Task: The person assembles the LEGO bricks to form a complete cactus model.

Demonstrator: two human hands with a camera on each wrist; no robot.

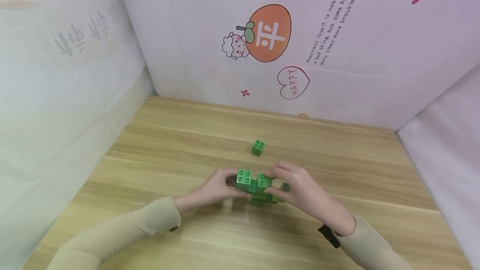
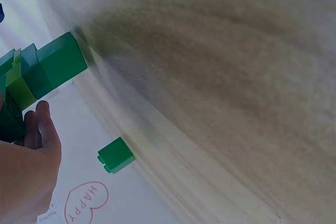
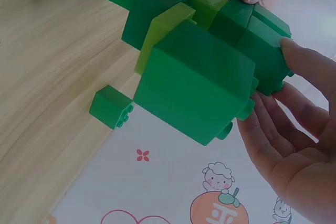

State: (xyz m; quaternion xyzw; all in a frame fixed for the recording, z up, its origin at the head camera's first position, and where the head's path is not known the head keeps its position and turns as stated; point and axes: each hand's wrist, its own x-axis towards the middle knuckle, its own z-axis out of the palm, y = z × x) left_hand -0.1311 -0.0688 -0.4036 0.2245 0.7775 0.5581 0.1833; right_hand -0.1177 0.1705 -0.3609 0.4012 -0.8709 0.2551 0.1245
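Both hands hold a model built of dark green and lime green bricks [image 1: 243, 180] above the table. On the left side of it, my left hand [image 1: 217, 187] grips the model with fingers and thumb. At the opposite side, my right hand [image 1: 301, 184] pinches a dark green brick [image 3: 262, 51] on the studded side between thumb and fingers. The right wrist view shows a large green brick [image 3: 194, 82] projecting toward the camera, with lime pieces [image 3: 163, 30] behind it. Parts of the model are hidden behind the hands.
A loose green brick [image 1: 258, 148] with studs up stands on the wood-grain table [image 1: 187, 136] beyond the hands. White printed cloth [image 1: 195, 32] walls the table at the back, and plain pale cloth [image 1: 75, 95] hangs at the left.
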